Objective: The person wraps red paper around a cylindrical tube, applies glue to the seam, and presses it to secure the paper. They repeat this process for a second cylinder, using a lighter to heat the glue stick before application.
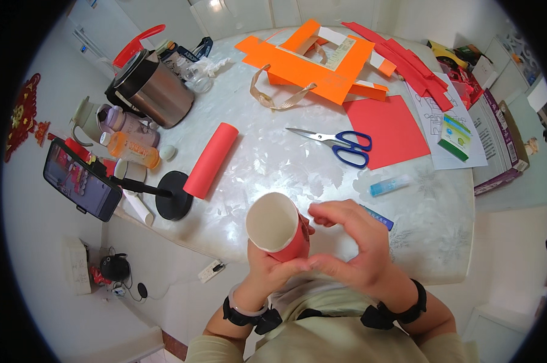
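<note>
My left hand point(269, 272) grips a red paper cup point(296, 245) with a white inside, its mouth tilted up towards me. Beside the cup, my right hand point(362, 247) is curved with thumb and fingers apart, holding nothing. Its thumb tip is at my left thumb; I cannot tell whether they touch. A dark blue object with writing point(382, 220) lies partly hidden behind my right hand. Beyond the cup lies a red paper tube point(211, 161). Scissors with blue handles point(332, 140) rest partly on a red paper sheet point(391, 131). A light-blue glue stick point(386, 185) lies nearer me.
At left stand a phone point(80, 179) on a black stand point(173, 195), an orange bottle point(130, 147) and a steel kettle point(157, 90). Cut orange card point(296, 77) with ribbon handles and red strips point(405, 63) lie at the back. A green box point(455, 138) sits on white paper point(468, 122).
</note>
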Demonstrator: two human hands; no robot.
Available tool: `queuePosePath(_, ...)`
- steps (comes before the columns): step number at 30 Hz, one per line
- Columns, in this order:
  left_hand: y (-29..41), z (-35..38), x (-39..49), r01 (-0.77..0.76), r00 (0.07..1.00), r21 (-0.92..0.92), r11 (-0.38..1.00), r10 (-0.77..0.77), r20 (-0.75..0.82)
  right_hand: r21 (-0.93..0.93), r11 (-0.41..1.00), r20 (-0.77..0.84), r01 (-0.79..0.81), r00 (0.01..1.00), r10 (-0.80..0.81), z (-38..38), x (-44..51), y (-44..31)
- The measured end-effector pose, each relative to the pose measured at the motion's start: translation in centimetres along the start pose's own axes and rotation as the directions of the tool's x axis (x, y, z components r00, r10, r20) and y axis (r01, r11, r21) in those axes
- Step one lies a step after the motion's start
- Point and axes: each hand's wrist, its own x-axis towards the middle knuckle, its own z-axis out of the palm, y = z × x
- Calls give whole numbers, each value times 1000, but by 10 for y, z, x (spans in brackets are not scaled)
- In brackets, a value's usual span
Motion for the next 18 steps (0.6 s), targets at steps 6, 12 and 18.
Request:
queuePosePath(6,-18,-8,-9,-121,992,87,989,118,34,-32,996,47,83,996,-81,2,-4,-4)
queuePosePath(12,17,-21,-2,360,871,-168,918,-266,413,71,997,299,14,953,-35,-46,20,-19)
queuePosePath(18,23,-23,3,708,601,-166,687,-461,654,54,980,589,-190,799,123,-54,26,-11)
